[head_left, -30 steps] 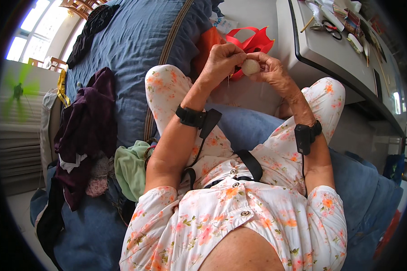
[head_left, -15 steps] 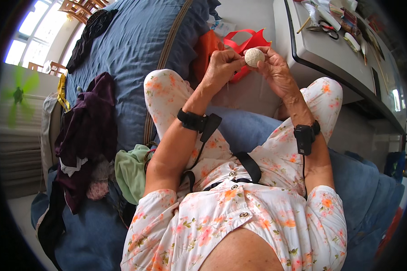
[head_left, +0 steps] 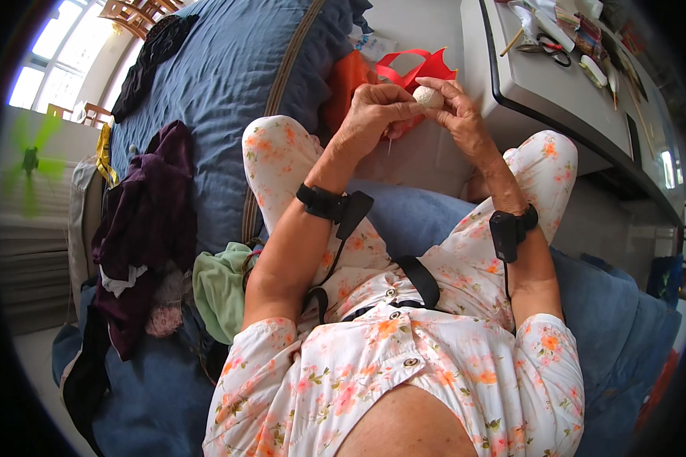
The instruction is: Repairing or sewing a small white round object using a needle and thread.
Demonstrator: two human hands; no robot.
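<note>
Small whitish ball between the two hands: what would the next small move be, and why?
Probably a slight turn of the small whitish ball with the right hand while the left hand keeps pinching it. Both hands' fingertips meet on the ball, raised above the knees, with a red ribbon just behind. What is being done to its surface is too small to tell.

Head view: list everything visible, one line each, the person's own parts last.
small ball: one, cream, held between both hands
ribbon: one, red, behind the hands
blanket: one, blue, over the seat at left
dark clothes: a heap, purple, left
cloth: one, pale green, by the left elbow
desk: one, grey, upper right
scissors: one pair, on the desk
fan: one, green, far left
wrist bands: two, black
left hand: on the ball
right hand: on the ball
</note>
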